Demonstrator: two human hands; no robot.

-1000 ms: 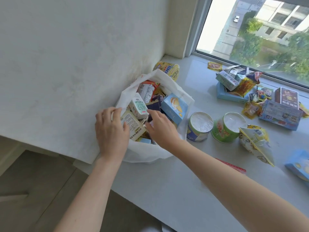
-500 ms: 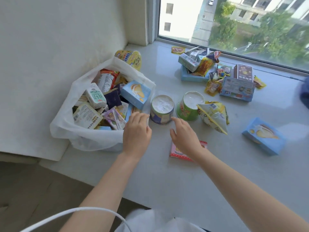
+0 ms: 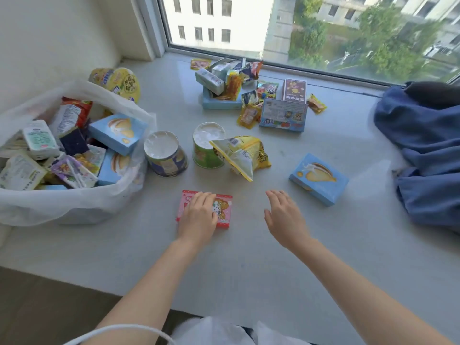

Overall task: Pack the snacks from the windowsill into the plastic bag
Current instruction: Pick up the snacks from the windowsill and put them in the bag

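Observation:
A white plastic bag (image 3: pixel 74 207) stands open at the left of the windowsill (image 3: pixel 249 257), holding several snack boxes and packets. My left hand (image 3: pixel 198 216) lies flat on a pink snack box (image 3: pixel 224 210) in front of the bag, fingers straight. My right hand (image 3: pixel 285 216) hovers open over bare sill, holding nothing. A blue cake box (image 3: pixel 318 179) lies to its right. Two upturned cups, one blue (image 3: pixel 164 158) and one green (image 3: pixel 206 150), stand beyond my hands, with a yellow snack packet (image 3: pixel 242 155) leaning on the green one.
A pile of boxes and packets (image 3: pixel 251 95) lies near the window. Yellow tubs (image 3: pixel 117 82) sit behind the bag by the wall. Blue cloth (image 3: pixel 423 155) is heaped at the right. The sill's front edge runs below my forearms.
Both hands left the bag and moved right along the sill. My left hand came down on the pink box; my right hand moved off it, further right. The view swung right.

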